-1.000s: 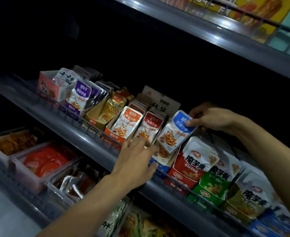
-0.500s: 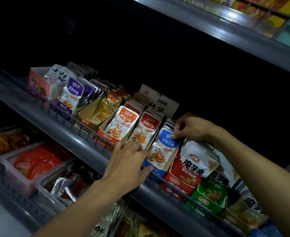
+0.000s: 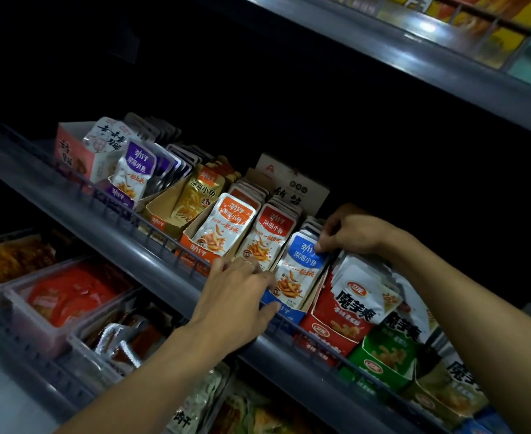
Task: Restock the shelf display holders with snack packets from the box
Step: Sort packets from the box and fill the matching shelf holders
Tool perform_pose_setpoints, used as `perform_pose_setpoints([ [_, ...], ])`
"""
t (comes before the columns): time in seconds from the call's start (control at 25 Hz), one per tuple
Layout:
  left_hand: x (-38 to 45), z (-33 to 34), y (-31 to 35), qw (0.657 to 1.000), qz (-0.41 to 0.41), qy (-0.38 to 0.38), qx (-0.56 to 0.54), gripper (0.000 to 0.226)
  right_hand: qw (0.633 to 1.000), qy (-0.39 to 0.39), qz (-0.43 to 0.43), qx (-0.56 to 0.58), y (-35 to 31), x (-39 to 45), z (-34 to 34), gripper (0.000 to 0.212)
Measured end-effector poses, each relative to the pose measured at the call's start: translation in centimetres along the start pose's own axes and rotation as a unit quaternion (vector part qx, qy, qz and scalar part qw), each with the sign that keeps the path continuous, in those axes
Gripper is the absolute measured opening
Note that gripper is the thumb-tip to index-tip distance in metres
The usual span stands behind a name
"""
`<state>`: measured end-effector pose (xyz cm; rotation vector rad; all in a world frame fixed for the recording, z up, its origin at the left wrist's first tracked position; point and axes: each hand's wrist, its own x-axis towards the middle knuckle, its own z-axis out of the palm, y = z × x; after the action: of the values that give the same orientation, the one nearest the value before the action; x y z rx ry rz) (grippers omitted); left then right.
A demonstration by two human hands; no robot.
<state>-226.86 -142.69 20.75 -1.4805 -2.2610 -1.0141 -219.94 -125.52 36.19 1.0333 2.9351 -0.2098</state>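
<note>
A blue-topped snack packet (image 3: 298,270) stands at the front of the blue cardboard display holder (image 3: 289,313) on the middle shelf. My right hand (image 3: 348,233) pinches the top right edge of that packet and the packets stacked behind it. My left hand (image 3: 242,296) rests with fingers spread on the holder's front left side, at the shelf's wire rail (image 3: 170,245). Beside it stand holders with red-topped (image 3: 272,233), orange-topped (image 3: 226,227), gold (image 3: 200,192) and purple-topped (image 3: 134,170) packets. The restock box is not in view.
Red (image 3: 342,314) and green (image 3: 389,349) konjac packets fill holders to the right. A pink carton (image 3: 73,148) sits at the far left. Clear bins (image 3: 60,296) of red snacks line the lower shelf. An upper shelf edge (image 3: 414,54) overhangs at top right.
My right hand has lowered the blue-topped packet from above the holder down into it, at the front of the stack. My left hand has stayed at the holder's front.
</note>
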Motion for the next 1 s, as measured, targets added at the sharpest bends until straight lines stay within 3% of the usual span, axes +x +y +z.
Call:
perform_pose_setpoints([
  [0.28,0.1,-1.9,0.2,1.0,0.002,0.023,-0.007,0.035,0.997,0.075,-0.028,-0.014,-1.1,-1.6,-0.4,0.015],
  [0.44,-1.7,-4.9,-0.6,1.0,-0.011,0.024,0.0,0.031,0.985,0.116,-0.125,0.013,-4.0,-4.0,-0.4,0.013],
  [0.56,-4.7,-7.8,-1.9,0.998,-0.053,-0.019,0.012,0.024,0.973,0.123,-0.195,-0.003,-7.8,-6.1,1.3,0.015],
  [0.8,-13.0,-13.5,-5.6,0.976,-0.15,-0.133,0.081,0.022,0.948,0.073,-0.309,0.031,-15.9,-9.3,7.8,0.014],
  [1.0,-21.2,-17.2,-8.9,0.951,-0.232,-0.158,0.131,0.021,0.924,0.032,-0.379,0.037,-22.8,-10.7,13.6,0.015],
])
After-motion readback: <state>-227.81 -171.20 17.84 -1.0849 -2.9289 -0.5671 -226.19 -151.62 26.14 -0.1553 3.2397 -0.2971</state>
